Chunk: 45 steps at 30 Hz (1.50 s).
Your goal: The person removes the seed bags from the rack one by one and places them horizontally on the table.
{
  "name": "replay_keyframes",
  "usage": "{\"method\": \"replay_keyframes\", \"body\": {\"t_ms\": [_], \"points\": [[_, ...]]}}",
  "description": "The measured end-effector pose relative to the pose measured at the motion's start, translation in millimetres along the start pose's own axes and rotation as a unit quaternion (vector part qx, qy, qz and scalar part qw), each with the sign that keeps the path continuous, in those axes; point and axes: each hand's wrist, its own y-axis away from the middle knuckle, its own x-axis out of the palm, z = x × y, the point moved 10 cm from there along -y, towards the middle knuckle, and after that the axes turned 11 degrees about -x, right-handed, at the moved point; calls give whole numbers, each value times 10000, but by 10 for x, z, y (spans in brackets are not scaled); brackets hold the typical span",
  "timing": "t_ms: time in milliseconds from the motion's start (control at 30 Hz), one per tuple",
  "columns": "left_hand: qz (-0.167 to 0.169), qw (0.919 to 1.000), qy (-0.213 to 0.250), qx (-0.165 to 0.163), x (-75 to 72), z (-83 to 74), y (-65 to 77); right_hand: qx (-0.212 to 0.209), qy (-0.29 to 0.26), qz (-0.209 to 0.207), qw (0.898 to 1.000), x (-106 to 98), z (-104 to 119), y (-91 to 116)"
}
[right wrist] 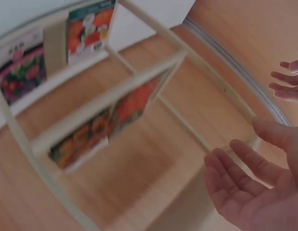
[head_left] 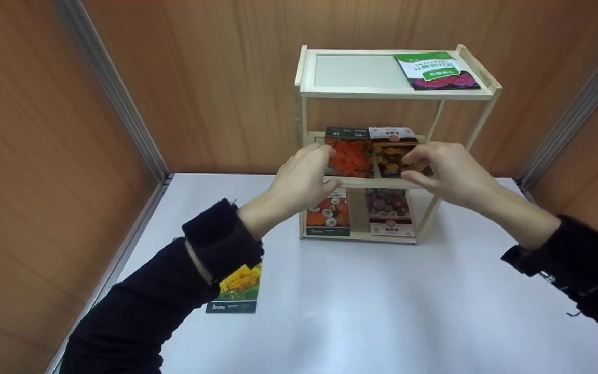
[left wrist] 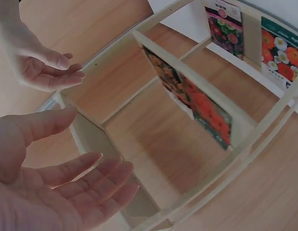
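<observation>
My left hand is raised before the left side of a cream wooden shelf rack, fingers loosely bent with nothing in them. Opposite it, my right hand hovers by the right side, also holding nothing. On the middle shelf, nearest to both hands, lie a red-flower packet and an orange-flower packet side by side. Below stand an orange-and-white-flower packet and a purple-flower packet. A green-and-white packet rests at the right of the top shelf.
A yellow-flower packet lies on the white table, partly hidden under my left sleeve. Wood-grain panels with metal edge strips enclose the table at the back and sides.
</observation>
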Motion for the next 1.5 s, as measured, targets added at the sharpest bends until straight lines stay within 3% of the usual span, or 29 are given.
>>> {"method": "replay_keyframes", "body": {"t_ms": [200, 333, 467, 600, 767, 933, 1167, 1400, 1500], "points": [[179, 9998, -17, 68, -215, -374, -162, 272, 899, -27, 9956, -519, -77, -113], [405, 9990, 170, -79, -322, -565, -329, 766, 1276, 16, 9889, -815, -262, -218], [384, 9982, 433, -152, -431, -742, -520, 1305, 1296, -76, 9829, -1062, -483, -280], [148, 9960, 854, -216, -500, -886, -716, 1883, 863, -40, 9783, -1201, -713, -275], [-80, 9887, 1387, -569, -504, -1015, -963, 2528, 378, 158, 9666, -1268, -972, -248], [-163, 9801, 1751, -924, -444, -1039, -1173, 3003, 70, 113, 9537, -1249, -1138, -213], [-369, 9612, 2342, -1409, -374, -899, -1374, 3248, -373, -8, 9450, -1101, -1220, -369], [-431, 9398, 2891, -1771, -284, -792, -1481, 3215, -142, 144, 9467, -1003, -1182, -478], [-529, 9310, 3079, -1888, -277, -778, -1502, 3345, -109, 162, 9422, -984, -1201, -475]]}}
